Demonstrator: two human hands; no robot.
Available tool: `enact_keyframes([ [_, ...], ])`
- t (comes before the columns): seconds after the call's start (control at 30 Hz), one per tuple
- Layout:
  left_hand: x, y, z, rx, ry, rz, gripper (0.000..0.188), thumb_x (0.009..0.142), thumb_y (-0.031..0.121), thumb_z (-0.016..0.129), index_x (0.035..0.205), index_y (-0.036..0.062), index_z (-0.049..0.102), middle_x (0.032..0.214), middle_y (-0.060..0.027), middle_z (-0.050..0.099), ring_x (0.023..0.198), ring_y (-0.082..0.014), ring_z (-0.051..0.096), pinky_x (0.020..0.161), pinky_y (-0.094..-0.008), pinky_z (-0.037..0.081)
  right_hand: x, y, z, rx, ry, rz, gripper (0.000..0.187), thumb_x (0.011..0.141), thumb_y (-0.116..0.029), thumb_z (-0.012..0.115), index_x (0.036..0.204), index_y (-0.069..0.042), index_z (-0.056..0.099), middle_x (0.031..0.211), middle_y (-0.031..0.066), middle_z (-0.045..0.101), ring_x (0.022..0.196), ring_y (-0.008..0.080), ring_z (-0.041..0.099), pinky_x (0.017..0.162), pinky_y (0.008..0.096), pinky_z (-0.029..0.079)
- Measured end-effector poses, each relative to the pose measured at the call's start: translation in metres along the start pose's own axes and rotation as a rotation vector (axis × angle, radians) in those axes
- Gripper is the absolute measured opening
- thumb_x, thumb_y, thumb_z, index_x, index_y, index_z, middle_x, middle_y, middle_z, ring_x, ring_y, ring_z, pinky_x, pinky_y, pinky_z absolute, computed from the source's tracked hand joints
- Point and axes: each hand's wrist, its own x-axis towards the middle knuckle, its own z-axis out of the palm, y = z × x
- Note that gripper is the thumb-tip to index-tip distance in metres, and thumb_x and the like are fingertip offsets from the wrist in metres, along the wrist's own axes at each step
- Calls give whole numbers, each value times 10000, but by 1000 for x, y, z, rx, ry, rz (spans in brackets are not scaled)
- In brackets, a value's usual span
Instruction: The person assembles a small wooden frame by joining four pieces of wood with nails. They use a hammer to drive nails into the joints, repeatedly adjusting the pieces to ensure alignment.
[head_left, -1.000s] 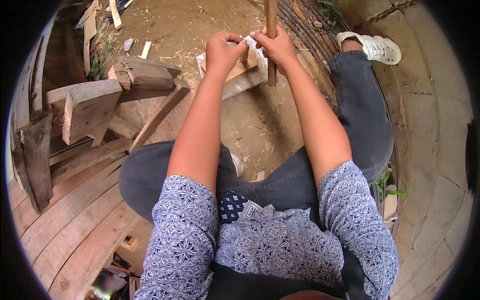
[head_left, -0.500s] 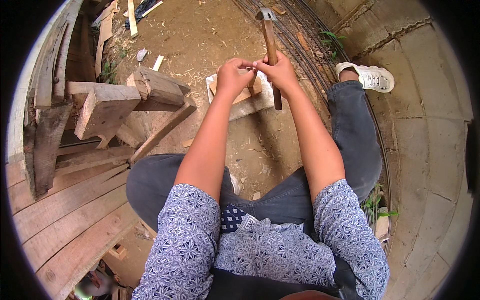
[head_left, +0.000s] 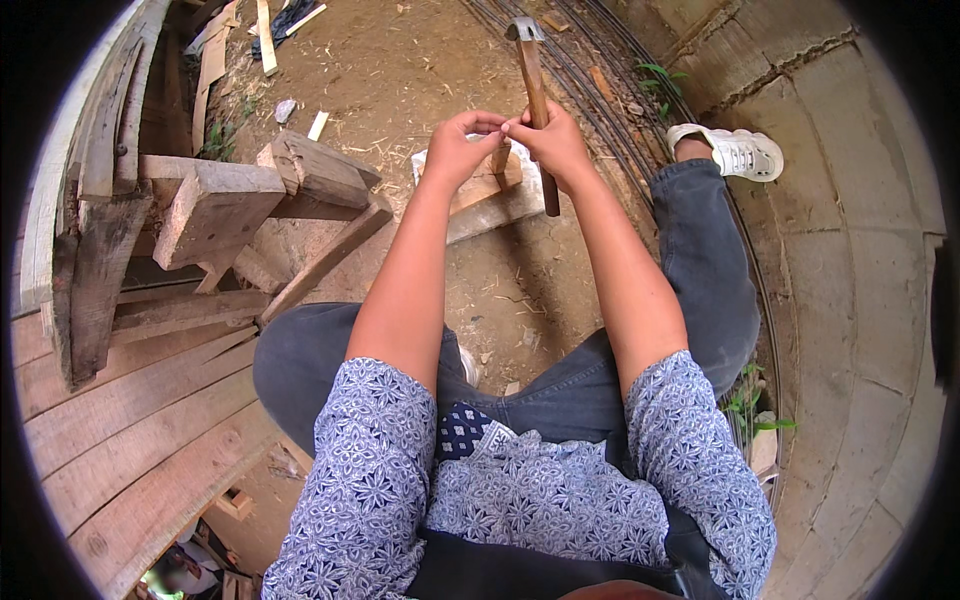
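My right hand (head_left: 556, 148) is wrapped round the wooden handle of a claw hammer (head_left: 532, 80), its metal head up and away from me. My left hand (head_left: 458, 150) is closed, thumb and fingers drawn together, close to my right thumb. Anything small between those fingertips is too hidden to make out. Just below the fingertips a small upright wood piece (head_left: 500, 160) meets a wooden block (head_left: 487, 190). The block rests on a pale slab (head_left: 495, 217) on the ground. My hands partly cover the block and slab.
A rough wooden frame (head_left: 220, 215) stands on my left beside several planks (head_left: 170, 440). Long dark metal rods (head_left: 600, 90) run along the base of a block wall (head_left: 820, 300) on my right. Wood scraps (head_left: 265, 40) and a stone (head_left: 284, 110) lie on the dirt ground.
Both hands stay close together, shifted very slightly, and the hammer has moved a little left with its tilt nearly the same. More of the upright wood piece shows below my fingers.
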Motion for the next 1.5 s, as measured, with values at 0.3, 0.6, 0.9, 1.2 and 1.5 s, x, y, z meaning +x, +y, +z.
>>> enact_keyframes([
  [0.3,-1,3,1,-36,23,-2,165,866,41,758,1011,21,682,931,-79,756,868,-97,689,751,-236,537,1,2,-1,76,-10,-20,253,817,-117,799,900,-58,568,771,23,681,606,70,584,492,230,450],
  [0.6,-3,4,-2,69,20,39,145,860,56,762,985,15,701,927,-78,753,879,-110,692,784,-260,539,2,0,0,4,-16,-14,257,813,-111,798,902,-58,563,779,29,687,628,79,613,497,240,471],
  [0.9,-6,9,-1,157,1,49,159,866,64,756,1015,10,744,932,-64,750,879,-117,687,811,-271,540,1,1,0,-6,-19,-47,264,806,-86,796,897,-54,550,776,24,680,647,88,626,535,247,490],
  [1.2,-2,-8,-4,202,20,79,126,877,52,743,998,17,744,927,-47,745,871,-109,683,799,-262,542,-6,-25,-9,-135,70,-11,324,878,-325,762,936,-17,680,698,27,651,578,113,633,496,279,514],
  [1.5,-1,-6,-5,56,-21,3,148,872,31,723,1015,-1,742,952,-80,753,888,-137,709,813,-261,561,-67,-81,-41,-375,26,-221,333,955,-276,611,1134,2,646,708,112,641,608,207,651,571,352,517],
])
